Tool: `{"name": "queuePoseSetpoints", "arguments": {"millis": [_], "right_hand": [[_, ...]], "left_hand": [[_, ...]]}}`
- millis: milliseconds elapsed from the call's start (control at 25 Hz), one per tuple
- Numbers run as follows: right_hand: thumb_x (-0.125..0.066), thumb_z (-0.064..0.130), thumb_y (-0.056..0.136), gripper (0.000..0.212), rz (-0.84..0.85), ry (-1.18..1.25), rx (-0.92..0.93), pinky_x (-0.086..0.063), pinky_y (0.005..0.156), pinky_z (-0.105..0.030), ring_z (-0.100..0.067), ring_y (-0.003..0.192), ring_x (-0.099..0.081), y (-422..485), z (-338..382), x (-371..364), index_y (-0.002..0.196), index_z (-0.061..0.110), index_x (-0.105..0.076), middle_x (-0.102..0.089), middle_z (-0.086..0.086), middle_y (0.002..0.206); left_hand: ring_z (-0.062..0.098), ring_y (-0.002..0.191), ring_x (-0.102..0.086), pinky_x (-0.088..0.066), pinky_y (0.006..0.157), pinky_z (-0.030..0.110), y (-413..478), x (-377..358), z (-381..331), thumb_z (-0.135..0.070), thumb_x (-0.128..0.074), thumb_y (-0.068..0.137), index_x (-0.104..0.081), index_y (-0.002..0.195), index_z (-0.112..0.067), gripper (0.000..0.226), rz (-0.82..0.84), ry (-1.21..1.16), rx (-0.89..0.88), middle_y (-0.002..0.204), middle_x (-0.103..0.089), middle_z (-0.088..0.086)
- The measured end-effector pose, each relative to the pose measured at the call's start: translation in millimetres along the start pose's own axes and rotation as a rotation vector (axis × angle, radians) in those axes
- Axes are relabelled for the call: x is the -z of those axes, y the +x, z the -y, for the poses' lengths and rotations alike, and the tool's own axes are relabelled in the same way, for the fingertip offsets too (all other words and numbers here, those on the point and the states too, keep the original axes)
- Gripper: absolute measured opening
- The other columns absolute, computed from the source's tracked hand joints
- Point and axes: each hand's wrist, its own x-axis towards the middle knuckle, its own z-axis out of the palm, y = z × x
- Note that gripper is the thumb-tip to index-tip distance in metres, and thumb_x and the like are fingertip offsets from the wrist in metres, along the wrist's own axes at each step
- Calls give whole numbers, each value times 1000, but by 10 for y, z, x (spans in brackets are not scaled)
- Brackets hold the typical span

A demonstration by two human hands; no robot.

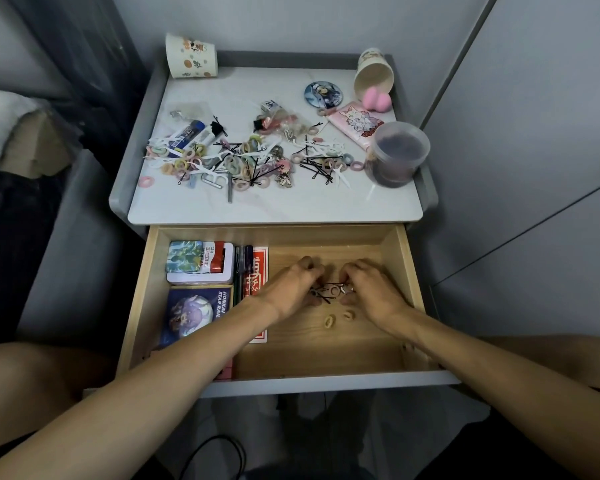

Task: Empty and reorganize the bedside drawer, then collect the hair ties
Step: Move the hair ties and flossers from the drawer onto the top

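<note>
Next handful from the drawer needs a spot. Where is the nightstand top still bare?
The white tabletop is bare along its front edge, below the heap of hair ties, black hairpins and floss picks, and at the back between the upright patterned paper cup and the round badge. Crowded: the middle and beside the clear plastic jar.

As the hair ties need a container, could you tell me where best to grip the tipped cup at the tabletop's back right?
Grip the cup round its side wall, mid-length, coming from above. It lies on its side, mouth facing forward with a pink sponge at it and base toward the back rim, so both ends are crowded.
</note>
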Motion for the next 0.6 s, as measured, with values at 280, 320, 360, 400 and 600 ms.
{"name": "queuePoseSetpoints", "arguments": {"millis": [280, 320, 360, 400, 600], "right_hand": [[-51, 5, 96, 37, 42, -518, 67, -54, 84, -39, -31, 111, -58, -56, 180, -29, 132, 4, -47, -51, -17, 129], [-47, 3, 97, 37, 76, -577, 88, -54, 86, -40, -32, 111, -57, -40, 210, -49, 133, 1, -46, -50, -20, 129], [-44, 3, 98, 35, 102, -614, 100, -53, 87, -41, -33, 111, -56, -24, 236, -56, 133, -1, -45, -49, -21, 129], [-43, 5, 99, 34, 123, -640, 102, -53, 88, -40, -33, 111, -56, -2, 253, -58, 133, -2, -46, -49, -22, 129], [-45, -1, 97, 33, 160, -670, 62, -50, 88, -37, -30, 117, -54, 15, 281, 16, 129, -1, -52, -52, -20, 130]], "left_hand": [[31, 98, -66, -52, 78, 32, -2, -11, -77, 7, -55, 87, -39, 143, -8, 60, -64, 357, -39, 131, -55, 12], [30, 94, -67, -48, 72, 31, 17, -4, -82, 6, -52, 88, -47, 134, -7, 48, -48, 343, -37, 122, -60, 12], [29, 91, -67, -42, 67, 29, 35, 5, -94, 4, -49, 89, -56, 121, -8, 35, -17, 314, -23, 113, -63, 12], [29, 89, -67, -37, 66, 27, 53, 24, -103, 0, -48, 90, -61, 107, -9, 23, 12, 288, -1, 105, -66, 12], [28, 78, -60, -34, 67, 28, 28, 84, -144, -1, -47, 94, -57, 81, -11, 19, 112, 250, 48, 87, -62, 15]]}}
